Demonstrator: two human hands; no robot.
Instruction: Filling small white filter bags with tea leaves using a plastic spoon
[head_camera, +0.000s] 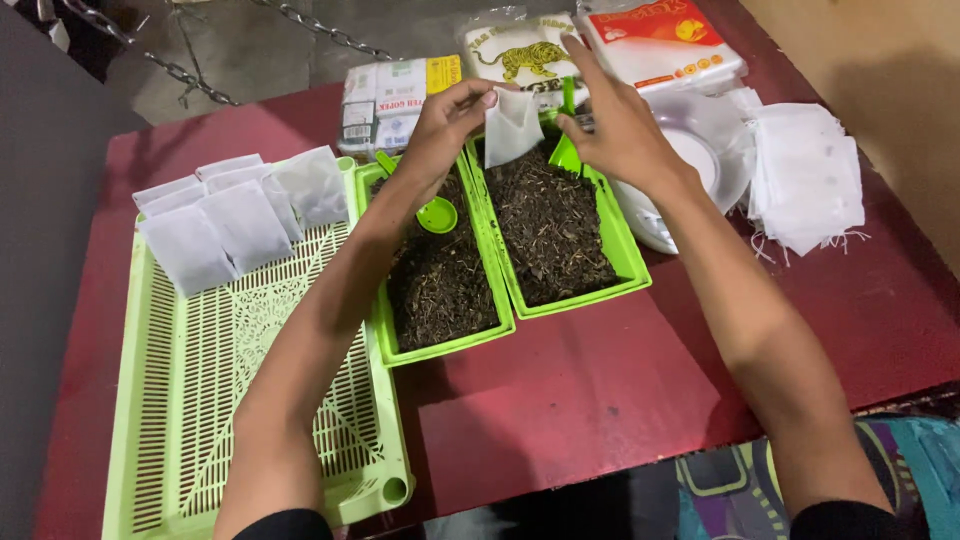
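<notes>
At the upper centre of the frame, a white filter bag (512, 125) is pinched by the left hand (445, 125) above 2 green tea trays (497, 268), while a green scoop (566, 150) is apparently gripped by the right hand (620, 125).

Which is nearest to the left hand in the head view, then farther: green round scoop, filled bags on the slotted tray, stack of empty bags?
1. Green round scoop, just below the left hand.
2. Filled bags, on the slotted tray, to the left.
3. Stack of empty bags, far right.

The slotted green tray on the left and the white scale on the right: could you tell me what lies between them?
In the head view, two green trays of loose dark tea sit side by side between the slotted tray and the scale.
</notes>
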